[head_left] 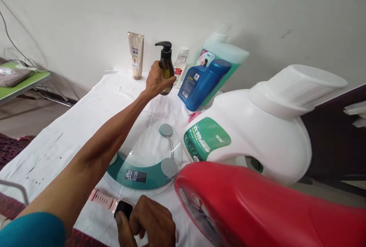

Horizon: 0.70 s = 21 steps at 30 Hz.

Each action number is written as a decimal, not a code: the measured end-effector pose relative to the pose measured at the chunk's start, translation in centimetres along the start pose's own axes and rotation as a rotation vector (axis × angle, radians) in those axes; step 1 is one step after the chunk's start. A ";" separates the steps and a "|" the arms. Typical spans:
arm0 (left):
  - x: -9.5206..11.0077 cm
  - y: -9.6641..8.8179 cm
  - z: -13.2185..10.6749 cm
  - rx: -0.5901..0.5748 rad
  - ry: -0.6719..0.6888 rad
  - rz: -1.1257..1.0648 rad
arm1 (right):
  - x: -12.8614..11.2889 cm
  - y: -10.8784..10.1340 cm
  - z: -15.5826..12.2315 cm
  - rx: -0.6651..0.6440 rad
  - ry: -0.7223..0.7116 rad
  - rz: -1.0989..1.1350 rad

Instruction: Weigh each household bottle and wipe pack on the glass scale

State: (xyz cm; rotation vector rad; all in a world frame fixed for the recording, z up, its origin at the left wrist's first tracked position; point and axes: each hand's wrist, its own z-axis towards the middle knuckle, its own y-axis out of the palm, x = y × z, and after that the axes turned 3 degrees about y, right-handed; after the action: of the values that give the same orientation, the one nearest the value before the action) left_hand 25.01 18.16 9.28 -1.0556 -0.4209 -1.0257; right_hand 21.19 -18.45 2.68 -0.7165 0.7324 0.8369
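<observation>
My left hand (160, 78) reaches over the glass scale and is closed round a dark pump bottle (166, 64) with a black pump head, which stands upright on the white cloth. My right hand (147, 222) is at the bottom, its fingers curled in. Its thumb overlaps the lower edge of a smartwatch (124, 208) with a pink strap; whether they touch I cannot tell. Between the hands lies a round glass bathroom scale (151, 149) with a teal band and a lit display, partly covered by my left forearm.
A beige tube (136, 54), a small clear bottle (181, 64), a blue bottle (201, 85) and a green liquid bottle (231, 58) stand along the wall. Close on the right are a large white detergent jug (237, 113) and a red bottle (257, 197). A green table (25, 81) stands far left.
</observation>
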 end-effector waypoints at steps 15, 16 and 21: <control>2.3 -13.3 -15.1 -0.262 0.119 -0.017 | 0.4 -0.4 1.4 -0.172 -0.185 -0.039; 2.2 -13.4 -15.6 -0.278 0.125 -0.010 | 0.5 -0.3 1.4 -0.175 -0.198 -0.048; 1.1 -13.3 -16.7 -0.295 0.186 -0.005 | -0.1 0.4 0.8 -0.247 -0.213 -0.020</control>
State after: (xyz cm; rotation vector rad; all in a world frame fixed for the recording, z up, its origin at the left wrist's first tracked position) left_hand 11.35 1.69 9.02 -1.2074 -0.1228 -1.2035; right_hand 21.03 -17.72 3.10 -0.8375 0.4342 0.9794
